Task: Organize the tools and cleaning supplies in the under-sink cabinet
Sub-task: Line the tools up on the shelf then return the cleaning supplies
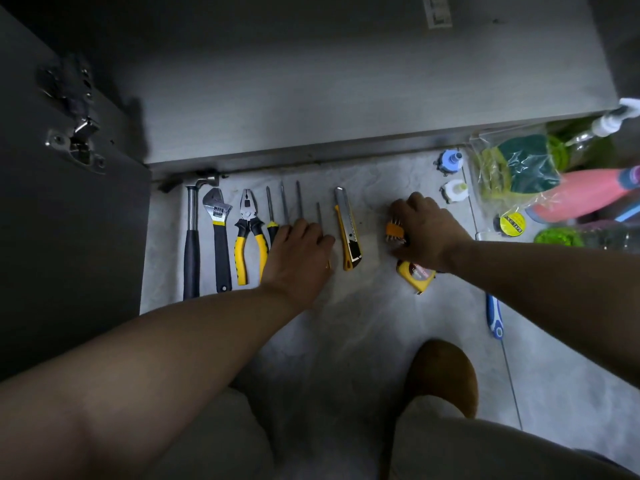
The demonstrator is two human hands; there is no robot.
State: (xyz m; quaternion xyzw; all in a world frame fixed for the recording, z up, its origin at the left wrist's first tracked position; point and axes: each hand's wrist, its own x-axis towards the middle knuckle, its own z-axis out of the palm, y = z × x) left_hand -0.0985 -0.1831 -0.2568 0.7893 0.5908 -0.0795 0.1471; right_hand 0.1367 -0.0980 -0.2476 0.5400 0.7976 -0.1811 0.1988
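On the grey floor in front of the cabinet lies a row of tools: a hammer [191, 244], an adjustable wrench [219, 233], yellow-handled pliers [250, 237], several screwdrivers [284, 202] and a yellow utility knife [348, 230]. My left hand [298, 258] rests flat over the screwdriver handles, hiding them. My right hand [427, 230] grips an orange screwdriver-bit holder [393, 232] just above a yellow tape measure [415, 275].
The open cabinet door [69, 220] stands at the left. At the right lie a bag of sponges [519, 164], a pink bottle [581, 195], a spray bottle [613, 121], black tape [512, 223], two small caps [450, 161] and a blue-handled tool [493, 317]. My knee and slipper [443, 375] are below.
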